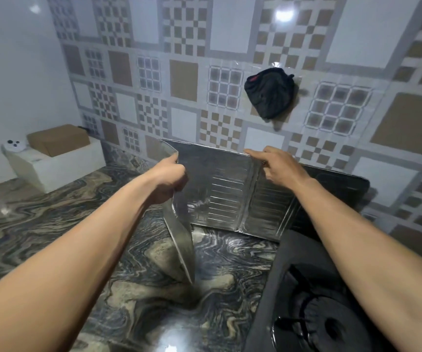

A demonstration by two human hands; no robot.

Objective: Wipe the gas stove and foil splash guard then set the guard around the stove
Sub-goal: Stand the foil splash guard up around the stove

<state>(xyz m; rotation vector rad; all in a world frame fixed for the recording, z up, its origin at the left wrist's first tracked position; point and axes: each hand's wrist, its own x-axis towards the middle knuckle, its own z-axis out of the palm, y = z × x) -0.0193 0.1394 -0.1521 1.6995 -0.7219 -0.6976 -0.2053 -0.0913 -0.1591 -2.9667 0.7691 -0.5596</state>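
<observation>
The foil splash guard (220, 194) stands upright on the marbled counter, unfolded into three ribbed silver panels, left of the black gas stove (303, 288). My left hand (170, 177) grips the top edge where the left panel folds toward me. My right hand (278, 165) pinches the top edge at the fold between the middle and right panels. The right panel leans against the stove's far left side. A burner with its pan support shows at the lower right. My right forearm crosses over the stove.
A black cloth (271, 94) hangs on the tiled wall above the guard. At the far left a white box (60, 165) carries a brown cardboard box (57, 139) and a small white device (14, 146). The marbled counter (52, 224) stretches left and toward me.
</observation>
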